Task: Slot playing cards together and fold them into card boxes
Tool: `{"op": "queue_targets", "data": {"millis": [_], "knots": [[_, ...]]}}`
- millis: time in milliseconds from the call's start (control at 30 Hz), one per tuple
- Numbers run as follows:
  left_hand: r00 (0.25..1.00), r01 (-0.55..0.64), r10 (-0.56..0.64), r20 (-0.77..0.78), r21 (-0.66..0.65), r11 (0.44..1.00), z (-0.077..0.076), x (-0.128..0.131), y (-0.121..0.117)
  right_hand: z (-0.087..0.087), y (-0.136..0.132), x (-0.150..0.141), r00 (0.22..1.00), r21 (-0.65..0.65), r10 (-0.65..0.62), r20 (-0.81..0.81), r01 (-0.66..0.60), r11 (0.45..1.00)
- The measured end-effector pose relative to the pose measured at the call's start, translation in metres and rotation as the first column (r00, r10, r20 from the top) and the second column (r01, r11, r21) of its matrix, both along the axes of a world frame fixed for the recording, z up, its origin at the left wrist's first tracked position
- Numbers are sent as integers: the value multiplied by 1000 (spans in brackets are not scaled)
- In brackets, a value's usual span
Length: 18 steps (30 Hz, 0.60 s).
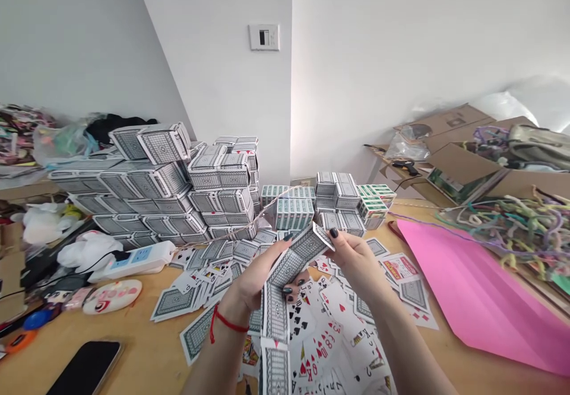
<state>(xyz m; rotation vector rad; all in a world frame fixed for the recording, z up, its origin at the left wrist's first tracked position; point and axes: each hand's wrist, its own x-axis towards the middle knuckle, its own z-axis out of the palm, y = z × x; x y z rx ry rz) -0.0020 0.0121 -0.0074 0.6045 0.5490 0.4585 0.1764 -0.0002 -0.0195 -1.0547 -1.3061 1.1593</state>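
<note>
A long folded strip of joined playing cards (276, 312), backs showing, runs up from the bottom edge and bends toward the upper right. My left hand (262, 270) is wrapped round the strip at its bend, with fingertips showing on its right side. At the strip's far end, my right hand (351, 258) pinches the last card between thumb and fingers. Under both hands lie loose playing cards (327, 329), many face up, with hearts and spades showing. More cards (214, 276) are spread to the left of my left wrist.
Card-built blocks (155, 193) are stacked at the back left, smaller card blocks (336, 196) at the back centre. A power strip (138, 259), a computer mouse (113, 297) and a phone (86, 368) lie left. Pink paper (481, 300) and fuzzy craft stems (516, 228) lie right.
</note>
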Motion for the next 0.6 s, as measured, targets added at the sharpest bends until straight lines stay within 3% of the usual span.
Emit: {"op": "queue_targets", "data": {"millis": [100, 233, 333, 500, 600], "knots": [[1000, 11, -11, 9, -26, 1000, -1, 2, -1, 0, -1, -2, 998, 45, 59, 38, -61, 997], [998, 57, -55, 34, -52, 997, -5, 6, 0, 0, -2, -3, 981, 161, -108, 161, 82, 984], [994, 113, -113, -2, -49, 992, -8, 6, 3, 0, -3, -2, 972, 197, -156, 174, 121, 973], [991, 69, -50, -128, 145, 987, -12, 3, 3, 2, -2, 7, 993, 134, 25, 118, -41, 990], [977, 86, -27, -210, 281, 956, -17, 2, 1, 1, -2, 11, 983, 117, 47, 177, -69, 991]]}}
